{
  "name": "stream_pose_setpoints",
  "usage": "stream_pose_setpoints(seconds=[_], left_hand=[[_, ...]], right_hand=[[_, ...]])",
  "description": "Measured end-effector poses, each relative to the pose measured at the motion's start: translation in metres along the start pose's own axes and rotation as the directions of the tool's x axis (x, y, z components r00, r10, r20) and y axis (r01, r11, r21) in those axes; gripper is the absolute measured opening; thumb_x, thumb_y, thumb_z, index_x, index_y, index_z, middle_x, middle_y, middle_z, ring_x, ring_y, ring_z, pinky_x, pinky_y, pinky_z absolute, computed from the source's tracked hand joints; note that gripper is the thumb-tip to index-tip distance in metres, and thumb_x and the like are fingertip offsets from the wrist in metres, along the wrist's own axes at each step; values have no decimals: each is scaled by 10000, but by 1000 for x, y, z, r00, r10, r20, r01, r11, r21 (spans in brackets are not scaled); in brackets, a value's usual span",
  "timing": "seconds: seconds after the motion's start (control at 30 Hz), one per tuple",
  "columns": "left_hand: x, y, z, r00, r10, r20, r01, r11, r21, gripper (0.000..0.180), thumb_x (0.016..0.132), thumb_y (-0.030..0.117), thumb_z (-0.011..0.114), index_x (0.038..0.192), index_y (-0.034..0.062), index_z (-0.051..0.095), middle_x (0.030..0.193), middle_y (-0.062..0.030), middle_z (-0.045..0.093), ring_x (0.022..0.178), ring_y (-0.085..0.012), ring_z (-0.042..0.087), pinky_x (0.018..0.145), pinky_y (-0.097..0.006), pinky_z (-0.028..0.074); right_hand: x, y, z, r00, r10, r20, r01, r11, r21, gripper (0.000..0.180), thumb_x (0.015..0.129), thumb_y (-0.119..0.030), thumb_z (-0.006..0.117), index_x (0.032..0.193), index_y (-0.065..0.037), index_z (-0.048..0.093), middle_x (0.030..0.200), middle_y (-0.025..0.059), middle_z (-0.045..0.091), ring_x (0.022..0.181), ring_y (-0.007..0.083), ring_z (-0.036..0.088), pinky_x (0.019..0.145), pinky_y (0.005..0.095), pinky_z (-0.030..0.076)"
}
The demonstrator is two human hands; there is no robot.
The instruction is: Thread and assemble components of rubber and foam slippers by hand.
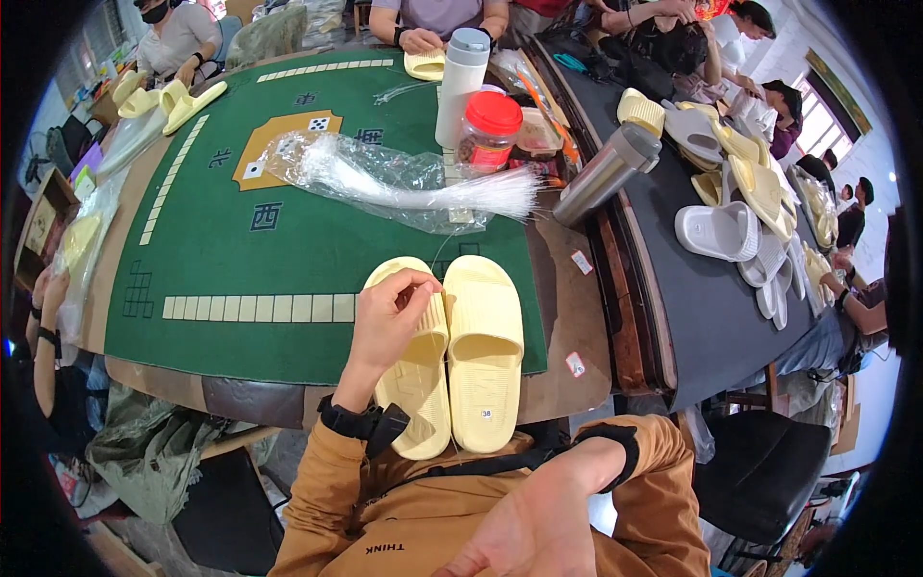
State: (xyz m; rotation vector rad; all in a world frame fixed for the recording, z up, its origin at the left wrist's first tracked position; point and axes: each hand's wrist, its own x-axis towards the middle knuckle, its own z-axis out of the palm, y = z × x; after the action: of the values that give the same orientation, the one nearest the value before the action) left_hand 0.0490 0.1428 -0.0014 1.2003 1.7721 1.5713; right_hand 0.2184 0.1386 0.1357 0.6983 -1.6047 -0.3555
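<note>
A pair of pale yellow slide slippers (486,375) stands side by side at the table's near edge, toes away from me. Over the left slipper's strap my left hand (392,313) is closed, its fingertips pinched at the inner edge between the two straps. A thin clear plastic strand seems to run from those fingertips. Low in the picture, close to my body, my right hand (534,529) is turned palm up with its thumb apart. It appears open and bare; the lower edge cuts off its other fingers. Beyond the slippers lies a bundle of clear plastic strands (385,183) in a bag.
A green mat (231,341) covers the table. A white bottle (463,91), a red-lidded jar (488,130) and a steel flask (611,173) stand at the right. More slippers (716,231) are piled on the dark table (683,356). People sit around; a black chair (760,471) is at right.
</note>
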Motion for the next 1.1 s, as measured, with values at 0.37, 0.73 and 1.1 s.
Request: stream_pose_setpoints(seconds=[0.37, 0.73, 1.1], left_hand=[[0, 0, 0, 1000, 30, -5, -30, 999, 20, 124, 943, 88, 627, 948, 4, 718, 734, -3, 651, 615, -44, 510, 557, -226, 411], [-1, -2, 0, 1000, 27, -7, -27, 1000, 0, 123, 942, 84, 624, 945, 4, 717, 743, 3, 652, 612, -41, 502, 552, -222, 400], [1, -2, 0, 1000, 22, -12, -22, 1000, 15, 118, 940, 82, 626, 936, 4, 714, 723, 4, 635, 604, -42, 490, 550, -227, 398]], right_hand=[[5, 1, -7, 988, -148, 47, 149, 989, -9, 228, 954, -240, 540, 906, -134, 736, 1321, -64, 628, 1304, 49, 487, 1201, 466, 227], [2, -3, -5, 996, -62, 60, 56, 994, 92, 234, 960, -253, 540, 892, -144, 735, 1309, -43, 635, 1316, 45, 479, 1223, 516, 154], [0, -10, -2, 1000, 22, 20, -21, 998, -52, 249, 952, -261, 526, 862, -177, 743, 1319, -57, 632, 1331, 24, 456, 1227, 525, 122]])
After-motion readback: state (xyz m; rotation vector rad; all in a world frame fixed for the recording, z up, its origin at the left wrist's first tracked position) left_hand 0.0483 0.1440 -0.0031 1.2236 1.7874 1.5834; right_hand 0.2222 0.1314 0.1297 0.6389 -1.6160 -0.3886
